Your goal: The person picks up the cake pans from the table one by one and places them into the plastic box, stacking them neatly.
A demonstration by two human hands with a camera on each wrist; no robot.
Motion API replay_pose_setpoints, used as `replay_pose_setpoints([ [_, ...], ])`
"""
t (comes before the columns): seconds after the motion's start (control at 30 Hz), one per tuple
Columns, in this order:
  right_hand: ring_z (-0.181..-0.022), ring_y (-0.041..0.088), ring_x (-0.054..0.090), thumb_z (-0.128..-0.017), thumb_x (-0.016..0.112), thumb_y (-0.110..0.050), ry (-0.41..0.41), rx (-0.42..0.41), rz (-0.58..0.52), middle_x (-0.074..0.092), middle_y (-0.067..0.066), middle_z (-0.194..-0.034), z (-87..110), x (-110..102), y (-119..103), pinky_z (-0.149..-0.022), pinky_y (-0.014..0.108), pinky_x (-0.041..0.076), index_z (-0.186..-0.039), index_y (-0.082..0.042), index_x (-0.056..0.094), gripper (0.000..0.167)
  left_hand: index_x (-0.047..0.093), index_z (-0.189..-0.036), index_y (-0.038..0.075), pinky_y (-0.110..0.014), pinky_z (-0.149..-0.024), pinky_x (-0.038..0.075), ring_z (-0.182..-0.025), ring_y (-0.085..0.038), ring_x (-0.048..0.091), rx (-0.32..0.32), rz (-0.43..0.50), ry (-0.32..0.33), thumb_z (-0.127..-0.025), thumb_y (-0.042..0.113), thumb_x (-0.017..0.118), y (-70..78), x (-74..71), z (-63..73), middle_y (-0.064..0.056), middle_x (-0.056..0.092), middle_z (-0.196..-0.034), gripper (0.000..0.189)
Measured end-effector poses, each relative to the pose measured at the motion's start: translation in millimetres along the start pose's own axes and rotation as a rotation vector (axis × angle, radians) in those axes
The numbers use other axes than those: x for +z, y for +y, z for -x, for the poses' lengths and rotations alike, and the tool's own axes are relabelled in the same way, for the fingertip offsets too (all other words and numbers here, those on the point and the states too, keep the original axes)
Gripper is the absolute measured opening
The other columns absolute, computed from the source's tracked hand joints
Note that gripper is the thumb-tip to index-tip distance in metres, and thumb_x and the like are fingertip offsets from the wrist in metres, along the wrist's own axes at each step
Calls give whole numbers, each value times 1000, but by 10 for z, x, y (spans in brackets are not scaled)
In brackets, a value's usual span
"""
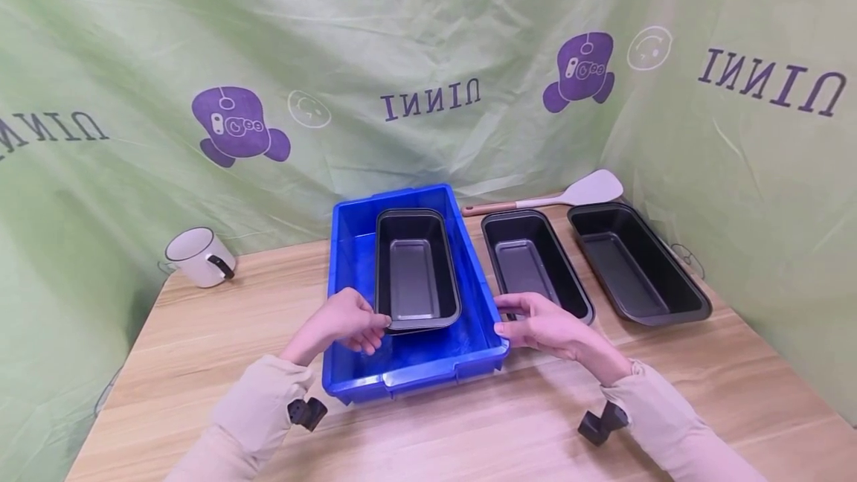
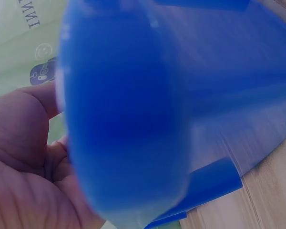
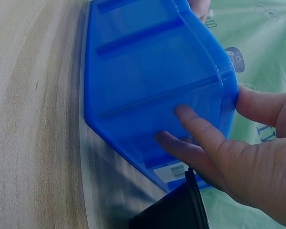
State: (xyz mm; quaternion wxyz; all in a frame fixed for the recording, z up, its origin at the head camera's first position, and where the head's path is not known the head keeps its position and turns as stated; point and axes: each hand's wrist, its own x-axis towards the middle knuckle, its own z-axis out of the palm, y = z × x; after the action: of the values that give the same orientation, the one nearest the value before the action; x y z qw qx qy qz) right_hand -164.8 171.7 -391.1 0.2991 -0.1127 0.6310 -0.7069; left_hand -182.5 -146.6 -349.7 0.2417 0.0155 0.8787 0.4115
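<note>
My left hand (image 1: 348, 322) pinches the near left corner of a black loaf pan (image 1: 415, 274), thumb on the rim and the other fingers curled below it. That pan sits inside a blue plastic bin (image 1: 422, 376). In the left wrist view the bin's wall (image 2: 128, 119) hides the fingertips, leaving only the palm (image 2: 24, 162) showing. My right hand (image 1: 549, 326) grips the bin's right side near the front corner. The right wrist view has its thumb (image 3: 257, 105) at the rim and its fingers (image 3: 200, 126) against the outer wall.
Right of the bin lie a second loaf pan (image 1: 535, 266), close behind my right hand, and a larger one (image 1: 636, 262). A white spatula (image 1: 592, 188) with a brown handle rests behind them. At the far left stands a white mug (image 1: 197, 259), near the green curtain (image 1: 415, 28).
</note>
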Motion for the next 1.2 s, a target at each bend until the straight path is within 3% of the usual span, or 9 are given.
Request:
replay_pose_setpoints([
  [0.23,-109,36,60,-91,60,0,-2,2,-6,24,38,-143,5,13,-1,-93,42,49,-142,20,13,72,69,-76,-8,-31,-53,56,-49,-14,63,-29,-17,18,-90,20,66,-18,35,-7,-8,65,-58,31],
  [0.43,-108,33,61,-91,59,1,0,-5,-8,24,38,-143,7,7,3,-92,41,49,-142,20,12,71,69,-84,-9,-32,-55,56,-55,-17,66,14,44,7,-93,27,62,12,-31,24,-11,68,-65,38],
  [0.87,-104,29,62,-91,59,2,4,-1,-8,22,38,-143,0,-7,12,-91,39,51,-141,21,12,72,70,-90,-8,-33,-61,57,-63,-18,69,106,78,21,-93,24,63,21,-232,57,-13,71,-74,32],
  [1.03,-106,31,62,-91,59,0,-3,-2,-11,23,38,-143,-4,-15,14,-92,40,50,-141,20,12,72,67,-97,-10,-36,-68,57,-70,-19,70,146,178,32,-95,24,60,-62,-385,137,-15,71,-82,35],
  [1.2,-107,32,61,-91,60,0,-11,-3,-12,23,38,-143,-5,-20,8,-92,41,49,-141,20,12,72,62,-111,-12,-30,-67,56,-74,-16,69,175,273,113,-96,24,58,-279,-514,263,-9,71,-87,39],
])
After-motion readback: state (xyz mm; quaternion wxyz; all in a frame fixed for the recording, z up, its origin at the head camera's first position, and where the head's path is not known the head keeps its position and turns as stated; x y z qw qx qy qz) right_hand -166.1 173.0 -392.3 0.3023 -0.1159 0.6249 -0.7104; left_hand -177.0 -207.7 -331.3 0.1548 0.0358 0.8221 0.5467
